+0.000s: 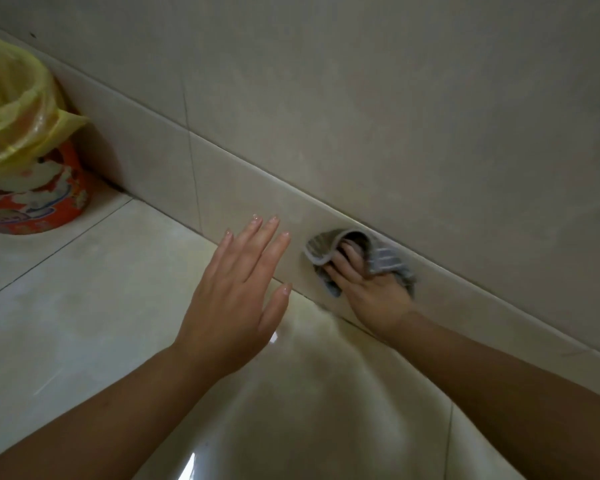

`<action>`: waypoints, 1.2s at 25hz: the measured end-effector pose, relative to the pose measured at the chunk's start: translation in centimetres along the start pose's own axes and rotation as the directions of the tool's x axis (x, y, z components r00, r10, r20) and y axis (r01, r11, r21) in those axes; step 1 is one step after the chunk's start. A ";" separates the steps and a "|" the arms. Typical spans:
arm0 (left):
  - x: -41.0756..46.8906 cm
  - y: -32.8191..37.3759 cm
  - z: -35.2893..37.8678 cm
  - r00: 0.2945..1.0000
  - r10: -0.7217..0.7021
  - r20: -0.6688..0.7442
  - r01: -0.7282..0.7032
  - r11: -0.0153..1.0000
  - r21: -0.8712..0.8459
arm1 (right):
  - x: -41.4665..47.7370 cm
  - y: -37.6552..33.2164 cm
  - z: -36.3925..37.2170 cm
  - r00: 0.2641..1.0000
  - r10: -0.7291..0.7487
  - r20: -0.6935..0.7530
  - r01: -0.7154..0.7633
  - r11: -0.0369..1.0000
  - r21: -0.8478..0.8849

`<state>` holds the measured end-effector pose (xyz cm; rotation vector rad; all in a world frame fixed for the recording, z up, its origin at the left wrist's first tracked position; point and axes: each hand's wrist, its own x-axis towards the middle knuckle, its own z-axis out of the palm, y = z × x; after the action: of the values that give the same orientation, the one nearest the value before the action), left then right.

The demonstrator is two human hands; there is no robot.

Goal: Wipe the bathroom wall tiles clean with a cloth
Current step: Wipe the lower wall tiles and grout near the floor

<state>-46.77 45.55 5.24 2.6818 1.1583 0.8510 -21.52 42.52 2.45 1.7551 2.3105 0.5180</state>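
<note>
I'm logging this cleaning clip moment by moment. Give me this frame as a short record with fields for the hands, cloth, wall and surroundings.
left hand: open, fingers straight, by the low wall tile; contact unclear
right hand: grips the grey cloth, holding it against the low wall tile
grey cloth: bunched, just under the tile band's top edge
surroundings: orange bin with yellow bag in the left corner; glossy floor tiles

Worn on the person's head, the one camera looks forward and down, close behind the right hand point(371, 289), wall tiles point(395, 133) just beyond it.
</note>
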 end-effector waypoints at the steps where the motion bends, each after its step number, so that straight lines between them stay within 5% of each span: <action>1: -0.1 -0.2 0.3 1.000 0.007 0.015 -0.007 1.000 0.018 | 1.4 -1.0 0.6 0.999 -0.019 0.032 0.020 1.000 -0.007; 3: -0.4 -0.6 0.8 0.999 0.009 0.040 -0.011 0.999 0.046 | 2.7 -2.0 1.3 0.988 -0.074 0.132 0.085 0.993 -0.079; 6: -0.4 -1.4 1.2 0.999 -0.019 0.047 0.017 0.999 0.045 | 0.0 -0.4 0.1 0.981 -0.005 0.193 -0.002 0.999 0.037; 10: 0.7 -1.5 1.1 1.000 -0.004 -0.001 0.004 1.000 0.026 | -3.2 2.9 -2.3 0.991 -0.064 -0.119 0.065 0.998 0.007; 15: 0.8 -1.6 0.5 1.000 -0.021 -0.017 0.021 1.000 0.008 | 5.4 0.3 -3.7 0.981 -0.020 -0.191 0.007 0.998 -0.066; 23: -1.4 -2.4 0.3 0.999 -0.026 0.031 0.025 0.999 0.034 | 1.4 -1.9 -0.2 0.957 -0.025 0.290 0.015 0.999 0.036; 28: -0.4 -0.2 1.0 0.999 0.005 0.043 -0.005 1.000 -0.003 | -9.2 4.0 -1.1 0.961 0.012 0.275 -0.009 1.000 -0.013; 30: 0.2 1.2 1.2 0.997 0.053 0.049 -0.052 0.999 -0.016 | -10.2 5.6 -2.1 0.987 -0.019 0.161 0.026 0.999 -0.040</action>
<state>-45.23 45.01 4.71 2.7157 1.0718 0.7933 -14.48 33.69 6.01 1.6842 2.1908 0.4022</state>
